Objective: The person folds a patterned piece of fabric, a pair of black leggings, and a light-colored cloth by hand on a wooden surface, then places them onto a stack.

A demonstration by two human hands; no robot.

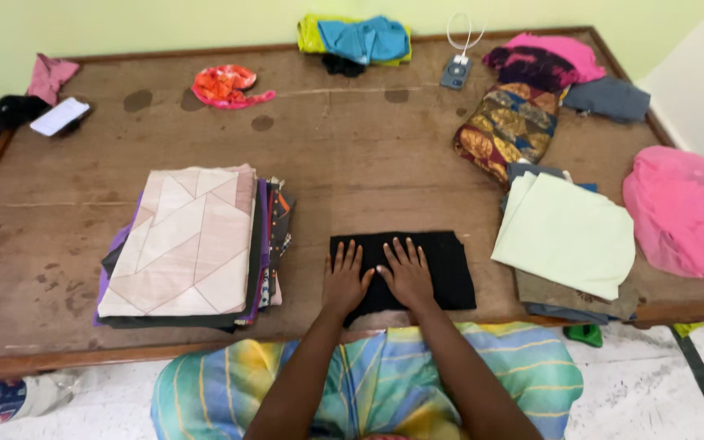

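Observation:
A folded black cloth [450, 265] lies flat near the front edge of the wooden table [352, 163]. Both my hands rest on it, palms down, fingers spread. My left hand [345, 279] presses on its left part and my right hand [406, 273] on its middle, thumbs nearly touching. Neither hand grips anything. To the left stands a stack of folded cloths [191, 244] topped by a beige piece with a geometric pattern. To the right lies a pale green folded cloth [568, 232] over darker folded pieces.
Loose clothes lie along the back: a pink bundle [682, 212] at right, a patterned cloth [507, 126], a blue and yellow pile [360, 39], an orange cloth [223, 85]. A phone [455, 73] on a white cable and a white card [59, 116] lie there too.

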